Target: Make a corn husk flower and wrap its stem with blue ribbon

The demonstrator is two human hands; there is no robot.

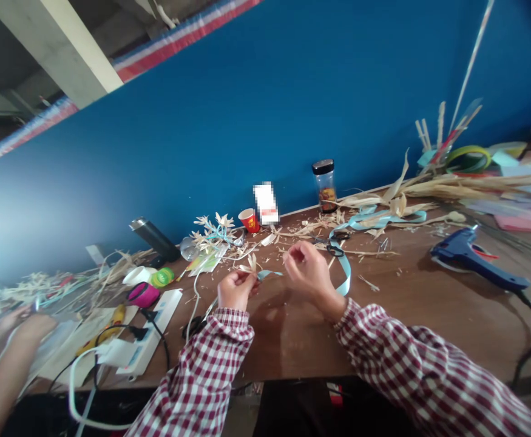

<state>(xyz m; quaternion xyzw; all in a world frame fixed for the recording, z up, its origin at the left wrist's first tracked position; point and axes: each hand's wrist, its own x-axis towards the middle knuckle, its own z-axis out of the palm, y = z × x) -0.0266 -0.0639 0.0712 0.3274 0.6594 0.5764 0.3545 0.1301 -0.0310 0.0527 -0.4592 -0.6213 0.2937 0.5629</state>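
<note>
Between the thumb and fingers of my left hand (235, 290) is a small corn-husk flower (249, 264), its pale petals pointing up. A short piece of light-blue ribbon (269, 274) sticks out from it to the right. My right hand (309, 274) hovers over the table just right of that ribbon, fingers curled in toward the thumb and slightly blurred. Whatever its fingertips hold, if anything, is hidden. Behind my right wrist, a longer blue ribbon (344, 273) lies by black-handled scissors (335, 247).
A blue hot-glue gun (472, 258) with its cord lies right. A jar (325, 187), red paper cup (249, 220) and husk flowers (215, 230) stand behind. A white power strip (156, 331) is left, beside another person's hands (28, 325). Husk scraps litter the brown table (383, 328).
</note>
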